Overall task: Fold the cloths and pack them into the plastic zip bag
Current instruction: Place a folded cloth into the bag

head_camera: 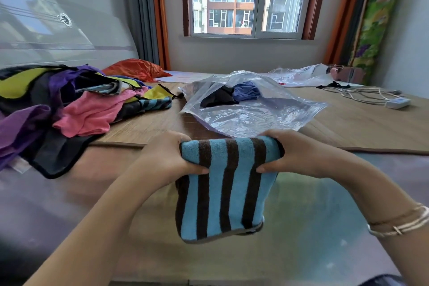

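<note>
In the head view both hands hold a folded blue towel with dark brown stripes (222, 190) up in front of the person, just short of the plastic zip bag (250, 109). The left hand (167, 158) grips the towel's upper left corner, fingers curled over the folded top edge and thumb pressed on the front; the right hand (299, 153) grips the upper right corner the same way. The towel hangs from that top edge with its stripes running vertically, and its lower hem shows a grey binding. The zip bag lies on a woven bamboo mat (348, 128) directly beyond the towel, its mouth gaping toward the person, and through the clear plastic a black cloth (218, 97) and a blue cloth (247, 90) sit at the far end of the bag, touching each other. To the left of the bag, a loose pile of cloths (69, 104) in purple, pink, yellow, black and striped blue spreads across the mat and over its near edge. Beyond that pile lies an orange cloth (137, 70). To the right of the bag, farther back, rest another clear plastic bag (304, 74) and a white power strip (398, 102) with its coiled cable. Thin bangles (404, 223) circle the right wrist.
</note>
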{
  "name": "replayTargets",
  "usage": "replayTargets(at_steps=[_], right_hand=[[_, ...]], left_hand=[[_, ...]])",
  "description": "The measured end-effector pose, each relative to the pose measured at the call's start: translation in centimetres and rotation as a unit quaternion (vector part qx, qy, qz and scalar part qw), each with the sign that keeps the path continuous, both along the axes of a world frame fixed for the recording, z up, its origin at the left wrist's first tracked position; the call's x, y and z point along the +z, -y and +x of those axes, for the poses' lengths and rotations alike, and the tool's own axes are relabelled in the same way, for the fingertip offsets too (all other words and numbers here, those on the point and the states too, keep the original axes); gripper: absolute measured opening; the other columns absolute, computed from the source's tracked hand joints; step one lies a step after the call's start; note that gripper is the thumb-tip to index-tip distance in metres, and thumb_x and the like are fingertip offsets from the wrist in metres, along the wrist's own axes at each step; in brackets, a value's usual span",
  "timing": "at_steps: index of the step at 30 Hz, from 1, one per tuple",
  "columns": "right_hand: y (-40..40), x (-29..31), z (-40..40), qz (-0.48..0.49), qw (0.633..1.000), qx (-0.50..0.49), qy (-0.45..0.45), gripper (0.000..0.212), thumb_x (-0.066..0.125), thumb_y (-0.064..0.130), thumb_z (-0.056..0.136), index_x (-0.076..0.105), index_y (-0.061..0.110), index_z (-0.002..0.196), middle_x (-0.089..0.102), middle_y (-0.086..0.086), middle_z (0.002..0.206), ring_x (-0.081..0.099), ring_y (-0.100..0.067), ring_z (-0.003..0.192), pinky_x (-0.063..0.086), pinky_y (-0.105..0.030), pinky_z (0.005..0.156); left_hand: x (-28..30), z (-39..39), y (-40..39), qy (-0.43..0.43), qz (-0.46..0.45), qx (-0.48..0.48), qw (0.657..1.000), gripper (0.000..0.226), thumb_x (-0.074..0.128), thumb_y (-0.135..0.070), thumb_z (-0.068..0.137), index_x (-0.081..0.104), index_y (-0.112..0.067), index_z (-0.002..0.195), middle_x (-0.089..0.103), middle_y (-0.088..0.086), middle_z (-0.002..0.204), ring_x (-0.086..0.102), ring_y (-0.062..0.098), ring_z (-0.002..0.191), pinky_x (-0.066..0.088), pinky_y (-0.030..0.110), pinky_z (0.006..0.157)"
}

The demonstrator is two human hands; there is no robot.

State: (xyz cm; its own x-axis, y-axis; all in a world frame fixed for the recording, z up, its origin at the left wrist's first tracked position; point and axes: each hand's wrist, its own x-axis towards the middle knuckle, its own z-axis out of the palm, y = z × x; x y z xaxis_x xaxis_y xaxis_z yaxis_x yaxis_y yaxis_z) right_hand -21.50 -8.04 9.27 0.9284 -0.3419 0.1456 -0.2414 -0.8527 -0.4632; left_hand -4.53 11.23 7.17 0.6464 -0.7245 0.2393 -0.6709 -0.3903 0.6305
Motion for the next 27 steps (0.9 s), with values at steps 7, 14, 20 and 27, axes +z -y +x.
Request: replayTargets(at_steps=[7,14,20,27], right_hand=[[0.8,-0.3,-0.8,0.269,0.947,0.020,0.172,0.025,0.073,0.012,0.081,0.065,0.021,0.102,0.071,0.001,0.102,0.067,-0.006,0.090,0.055,-0.023,0.077],[1.2,-1.6,-0.4,0.457,0.881,-0.023,0.118,0.042,0.076,0.024,0.075,0.062,0.016,0.114,0.075,-0.003,0.102,0.072,-0.020,0.094,0.058,-0.035,0.080],[6.2,0.0,4.1,0.540,0.794,-0.175,0.217,0.020,0.067,0.016,0.086,0.066,0.005,0.104,0.074,-0.015,0.093,0.071,-0.028,0.076,0.058,-0.033,0.060],[14.3,3.4,14.0,0.504,0.827,-0.221,0.112,0.026,0.048,0.010,0.095,0.056,0.005,0.071,0.058,-0.008,0.050,0.057,-0.017,0.039,0.047,-0.022,0.048]], left_hand=[[1.7,-1.3,-0.6,-0.184,-0.114,-0.072,0.974,0.029,0.085,-0.015,0.067,0.074,-0.019,0.094,0.075,-0.005,0.094,0.070,0.013,0.090,0.055,0.027,0.075],[0.6,-1.2,4.8,-0.210,-0.199,-0.061,0.955,0.029,0.084,-0.017,0.071,0.064,-0.021,0.093,0.074,-0.008,0.083,0.069,0.001,0.074,0.050,0.012,0.057],[2.0,0.9,10.1,-0.144,-0.138,-0.020,0.980,0.039,0.056,-0.040,0.094,0.043,-0.016,0.123,0.052,-0.010,0.111,0.050,-0.004,0.078,0.040,-0.003,0.056],[0.7,6.9,18.1,-0.072,-0.006,0.029,0.997,0.036,0.036,-0.033,0.102,0.045,-0.010,0.129,0.057,0.012,0.127,0.053,0.029,0.117,0.040,0.044,0.104]])
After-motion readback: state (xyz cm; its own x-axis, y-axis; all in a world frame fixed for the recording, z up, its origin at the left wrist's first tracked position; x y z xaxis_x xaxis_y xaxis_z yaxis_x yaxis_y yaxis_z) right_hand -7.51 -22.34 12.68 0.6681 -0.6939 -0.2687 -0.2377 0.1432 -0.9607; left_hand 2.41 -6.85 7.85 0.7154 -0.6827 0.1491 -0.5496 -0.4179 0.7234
